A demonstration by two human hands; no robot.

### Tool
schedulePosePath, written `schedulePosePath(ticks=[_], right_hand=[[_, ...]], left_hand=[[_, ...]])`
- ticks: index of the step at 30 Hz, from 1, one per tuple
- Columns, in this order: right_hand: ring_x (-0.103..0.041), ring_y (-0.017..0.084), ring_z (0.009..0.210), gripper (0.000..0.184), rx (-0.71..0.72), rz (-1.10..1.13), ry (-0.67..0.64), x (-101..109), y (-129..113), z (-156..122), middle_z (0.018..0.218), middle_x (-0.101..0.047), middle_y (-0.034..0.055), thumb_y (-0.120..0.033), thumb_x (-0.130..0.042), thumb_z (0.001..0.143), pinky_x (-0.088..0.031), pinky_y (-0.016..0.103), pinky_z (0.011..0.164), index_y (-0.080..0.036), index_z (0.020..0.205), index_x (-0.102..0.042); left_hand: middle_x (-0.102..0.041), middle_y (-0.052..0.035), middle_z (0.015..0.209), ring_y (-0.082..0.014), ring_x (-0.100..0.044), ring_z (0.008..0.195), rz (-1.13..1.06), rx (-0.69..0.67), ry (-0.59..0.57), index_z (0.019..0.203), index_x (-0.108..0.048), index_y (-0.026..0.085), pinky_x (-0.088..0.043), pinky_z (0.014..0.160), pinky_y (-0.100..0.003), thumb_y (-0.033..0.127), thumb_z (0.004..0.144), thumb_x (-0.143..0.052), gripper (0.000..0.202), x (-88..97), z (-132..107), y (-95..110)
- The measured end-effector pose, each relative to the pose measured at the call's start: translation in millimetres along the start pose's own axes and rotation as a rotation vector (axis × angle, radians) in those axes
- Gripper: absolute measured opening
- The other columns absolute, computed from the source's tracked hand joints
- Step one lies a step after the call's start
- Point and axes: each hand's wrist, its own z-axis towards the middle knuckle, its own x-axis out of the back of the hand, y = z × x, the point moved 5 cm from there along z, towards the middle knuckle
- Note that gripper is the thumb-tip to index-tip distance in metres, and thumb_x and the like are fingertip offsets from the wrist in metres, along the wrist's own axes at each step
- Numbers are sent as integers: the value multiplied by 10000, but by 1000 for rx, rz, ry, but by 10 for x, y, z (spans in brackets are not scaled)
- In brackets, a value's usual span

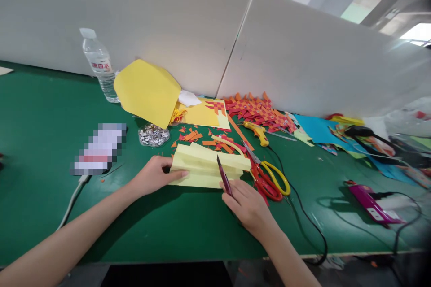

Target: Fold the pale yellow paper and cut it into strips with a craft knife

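Note:
A folded sheet of pale yellow paper (198, 168) stretches between my two hands above the green table. My left hand (156, 175) pinches its left end, thumb on the near face. At the right end, my right hand (247, 206) is closed around a dark red pen (223, 175), whose tip points up and away across the paper. The right fingers also touch the paper's lower right corner; whether they grip it is hidden. Just right of the paper lie scissors with red handles (267, 184) and scissors with yellow handles (278, 177), overlapping. Orange paper scraps (191, 136) are scattered behind the sheet.
A yellow glue gun (257, 132) with a black cord lies beyond the scissors. Woven red-orange paper pieces (256, 110) are heaped by the grey partition (303, 67). Leftward are a water bottle (99, 65), a dish of googly eyes (153, 136) and a phone (101, 148); rightward, a purple power strip (373, 206).

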Motion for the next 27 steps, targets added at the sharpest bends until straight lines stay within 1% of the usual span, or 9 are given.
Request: schedulePosePath(ticks=[3, 5, 8, 11, 13, 17, 19, 24, 27], right_hand=[[-640, 218, 837, 219, -16, -11, -33, -57, 13, -2, 799, -683, 122, -37, -435, 879, -531, 398, 797, -142, 798, -609], [-633, 222, 828, 224, -54, 4, -51, -86, 44, -10, 783, -670, 123, -41, -426, 885, -533, 386, 765, -136, 793, -607], [-619, 219, 807, 239, -104, 12, -69, -111, 92, -21, 768, -655, 112, -48, -410, 893, -528, 355, 703, -146, 786, -600], [-603, 213, 787, 248, -127, 3, -64, -120, 136, -31, 774, -653, 105, -55, -394, 898, -513, 338, 676, -156, 789, -593], [-595, 214, 779, 244, -136, 9, -60, -123, 168, -44, 788, -654, 109, -53, -388, 895, -502, 335, 671, -152, 798, -589], [-585, 210, 787, 236, -180, 51, -87, -137, 244, -94, 806, -655, 102, -39, -387, 883, -477, 320, 684, -158, 813, -579], [-582, 211, 802, 226, -199, 70, -95, -141, 275, -123, 806, -654, 97, -37, -394, 879, -465, 315, 696, -165, 823, -571], [-570, 215, 806, 214, -235, 121, -115, -169, 319, -165, 830, -649, 93, -27, -403, 868, -438, 313, 688, -176, 837, -553], [-556, 210, 758, 199, -248, 139, -108, -196, 330, -143, 776, -627, 82, -33, -412, 864, -418, 307, 653, -172, 838, -552]], left_hand=[[-603, -3, 631, -108, -454, 517, -20, -16, -24, 737, -697, 158, -317, 455, -204, 461, 774, -580, 327, -13, -2, 27], [-609, -4, 651, -108, -459, 523, -37, -29, -42, 759, -696, 163, -327, 456, -202, 449, 784, -569, 314, -20, 4, 31], [-609, -1, 651, -118, -482, 541, -58, -8, -84, 796, -693, 169, -359, 474, -204, 426, 762, -593, 277, -46, 12, 3], [-631, -13, 677, -138, -525, 586, -57, 4, -104, 793, -689, 159, -392, 513, -217, 404, 738, -613, 262, -64, 16, -25], [-646, -20, 710, -144, -537, 611, -3, -11, -91, 801, -693, 154, -394, 526, -218, 390, 732, -613, 259, -54, 18, -23], [-611, 0, 629, -129, -501, 553, 231, -26, -61, 800, -702, 153, -334, 482, -208, 384, 716, -608, 262, -19, 17, 12], [-609, -2, 622, -134, -502, 551, 302, -31, -62, 799, -697, 154, -330, 484, -211, 397, 703, -613, 274, -13, 15, 35], [-624, -15, 650, -145, -511, 567, 381, -41, -74, 799, -684, 161, -335, 503, -220, 432, 700, -606, 299, -28, 10, 44], [-616, -9, 645, -140, -512, 572, 375, -44, -90, 817, -682, 165, -327, 503, -216, 445, 738, -569, 313, -42, -3, 41]])
